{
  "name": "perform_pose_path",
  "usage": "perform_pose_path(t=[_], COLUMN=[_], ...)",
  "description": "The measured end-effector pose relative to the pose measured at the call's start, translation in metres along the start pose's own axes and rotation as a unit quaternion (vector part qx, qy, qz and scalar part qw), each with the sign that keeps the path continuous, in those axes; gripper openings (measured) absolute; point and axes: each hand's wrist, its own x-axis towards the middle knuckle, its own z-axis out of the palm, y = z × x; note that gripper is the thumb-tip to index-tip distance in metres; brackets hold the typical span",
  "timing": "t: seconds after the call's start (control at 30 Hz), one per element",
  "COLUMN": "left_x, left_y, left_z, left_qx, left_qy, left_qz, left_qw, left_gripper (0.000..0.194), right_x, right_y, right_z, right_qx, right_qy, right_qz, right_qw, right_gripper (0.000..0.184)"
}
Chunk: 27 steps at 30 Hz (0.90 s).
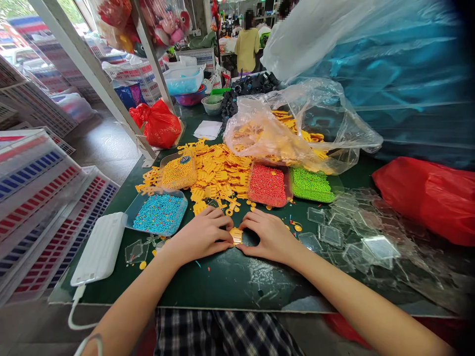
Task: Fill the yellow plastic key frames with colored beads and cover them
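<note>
Blue bead tray (159, 213) blocks leftward; bare tabletop (260, 287) lies nearest.

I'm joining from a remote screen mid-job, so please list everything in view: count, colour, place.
Loose pieces: many, yellow, mid-table
Blue beads: 1 tray, front left
Orange beads: 1 tray, left
Red beads: 1 tray, centre right
Green beads: 1 tray, right
Clear bag: 1, behind loose pieces
Cases: many, clear, right
Power bank: 1, white, left edge
Red bags: 2, back left, far right
Black parts: pile, back
Blue bundle: 1, back right
Crates: many, white/red/blue, far left
Table: 1, dark green
Co-worker: 1 clear, yellow top, background
Held piece: 1, yellow, between hands
Left hand, right hand: 2, bare, gripping held piece
</note>
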Motion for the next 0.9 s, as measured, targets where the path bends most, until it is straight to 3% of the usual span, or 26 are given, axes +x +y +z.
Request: perform_pose_path(t=[0.2,0.5,0.63,0.77,0.9], left_x=[0.001,0.003,0.0,-0.005,-0.004], left_y=[0.005,-0.004,-0.007,-0.011,-0.012], left_z=[0.0,0.008,0.002,-0.007,-0.006], left_qx=[0.027,-0.14,-0.198,-0.178,-0.149], left_qy=[-0.003,-0.02,0.011,0.036,0.019], left_qz=[0.021,-0.04,-0.069,-0.126,-0.127], left_qw=[0.999,0.989,0.978,0.975,0.981], left_gripper=[0.023,0.012,0.013,0.016,0.018], right_x=[0.0,0.0,0.0,0.0,0.0], right_y=[0.001,0.002,0.001,0.001,0.001], right_z=[0.001,0.0,0.0,-0.001,-0.001], right_qx=[0.005,0.009,0.008,0.009,0.011], right_qy=[0.002,-0.007,0.001,-0.005,-0.004], right_qz=[-0.001,0.001,-0.002,0.005,0.007], right_qw=[1.0,1.0,1.0,1.0,1.0], right_gripper=[0.024,0.024,0.025,0.025,0.025])
